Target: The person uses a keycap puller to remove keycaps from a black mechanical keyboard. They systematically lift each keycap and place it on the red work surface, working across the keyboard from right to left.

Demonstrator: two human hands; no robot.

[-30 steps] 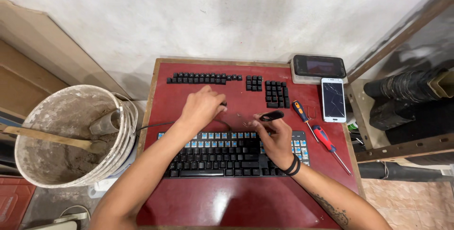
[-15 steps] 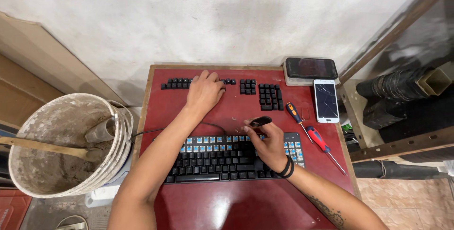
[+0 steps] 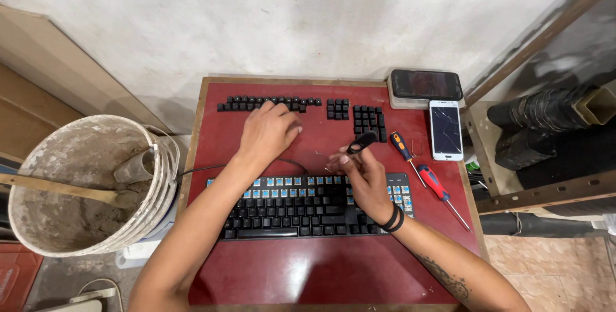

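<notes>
Right hand, grip pinched on small black plastic tool above flat keyboard. Left hand, loose grip, on loose square keycaps at 11 o'clock on smooth red tabletop.

The bare red counter in front of the keyboard lies open, as does the strip between the keyboard and the rows of loose keycaps. On the right, two screwdrivers and two phones crowd the edge, and a bucket blocks the left side
</notes>
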